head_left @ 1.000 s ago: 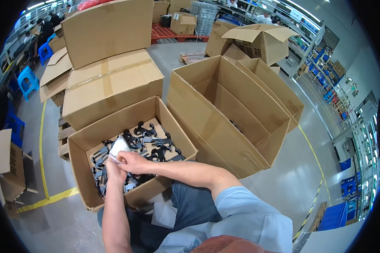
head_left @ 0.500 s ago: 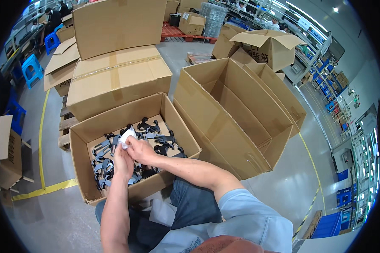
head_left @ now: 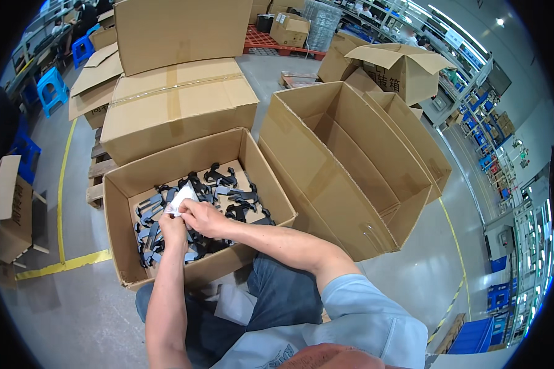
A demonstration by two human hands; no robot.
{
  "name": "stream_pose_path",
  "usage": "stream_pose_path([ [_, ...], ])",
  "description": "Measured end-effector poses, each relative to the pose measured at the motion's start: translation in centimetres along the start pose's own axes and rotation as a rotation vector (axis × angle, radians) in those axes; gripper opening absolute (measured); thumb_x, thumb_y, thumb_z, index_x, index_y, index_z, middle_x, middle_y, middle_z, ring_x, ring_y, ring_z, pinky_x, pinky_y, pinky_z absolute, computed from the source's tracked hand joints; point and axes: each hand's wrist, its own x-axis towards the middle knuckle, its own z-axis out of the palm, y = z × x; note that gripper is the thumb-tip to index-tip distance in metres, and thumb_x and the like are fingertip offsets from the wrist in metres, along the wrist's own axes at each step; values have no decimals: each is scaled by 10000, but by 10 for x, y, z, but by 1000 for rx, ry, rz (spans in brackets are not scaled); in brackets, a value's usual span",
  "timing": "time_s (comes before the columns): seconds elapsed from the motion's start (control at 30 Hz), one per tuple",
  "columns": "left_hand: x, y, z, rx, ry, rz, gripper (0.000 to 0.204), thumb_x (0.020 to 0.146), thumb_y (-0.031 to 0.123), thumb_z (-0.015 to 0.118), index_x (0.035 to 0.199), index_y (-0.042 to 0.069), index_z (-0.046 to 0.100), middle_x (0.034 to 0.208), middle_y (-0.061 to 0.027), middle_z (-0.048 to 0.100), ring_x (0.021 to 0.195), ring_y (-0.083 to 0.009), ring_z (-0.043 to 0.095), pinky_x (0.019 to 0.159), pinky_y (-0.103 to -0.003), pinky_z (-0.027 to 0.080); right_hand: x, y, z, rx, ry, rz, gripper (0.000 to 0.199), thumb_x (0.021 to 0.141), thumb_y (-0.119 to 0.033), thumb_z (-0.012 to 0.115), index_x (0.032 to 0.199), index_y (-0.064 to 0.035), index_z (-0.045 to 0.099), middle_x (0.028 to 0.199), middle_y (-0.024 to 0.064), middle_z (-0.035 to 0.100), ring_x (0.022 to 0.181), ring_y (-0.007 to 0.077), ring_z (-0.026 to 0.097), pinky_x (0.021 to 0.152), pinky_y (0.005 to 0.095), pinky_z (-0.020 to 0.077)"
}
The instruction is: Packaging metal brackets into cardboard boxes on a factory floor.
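Note:
My left hand [head_left: 173,230] and my right hand [head_left: 205,218] meet over an open cardboard box [head_left: 118,215]. Between their pinched fingers is a small white bag [head_left: 182,196], thin and crumpled; whether anything is inside it I cannot tell. Its upper end sticks out beyond the fingertips. Below the hands, several black-and-grey plastic clip-like parts [head_left: 149,238] lie loose on the bottom of the box. My forearms and hands hide some of them. A white sheet or bag [head_left: 235,305] rests at my lap, just outside the near wall of the box.
Right of the box stands a tall open carton [head_left: 314,166], with another behind it. A closed carton [head_left: 184,101] lies beyond, on a wooden pallet [head_left: 100,169]. Blue stools [head_left: 53,92] and seated people are at far left. Yellow tape [head_left: 64,264] marks the floor.
The whole view has shifted slightly. My fingers have shifted on the white bag, and my left hand is more closed; more of the bag now spreads out above the fingers.

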Motion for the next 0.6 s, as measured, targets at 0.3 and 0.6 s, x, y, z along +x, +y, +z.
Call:
stream_pose_path([
  [0.3, 6, 1, -9, -281, -259, -33, 234, 904, 15, 491, 1088, -10, 633, 969, -103, 662, 858, -146, 621, 709, -237, 494, 1, 11, -8, -22, 109, 49, 142, 910, -104, 520, 1002, -14, 579, 740, 93, 647, 636, 236, 591, 595, 350, 460],
  [0.6, 3, 26, -25, 178, -182, 355, 317, 998, 174, 470, 1267, 25, 547, 1132, -132, 643, 949, -238, 632, 803, -315, 520, 9, 14, -27, 580, 82, 161, 129, 912, -77, 534, 1011, -12, 584, 758, 36, 613, 615, 134, 554, 584, 283, 453],
])
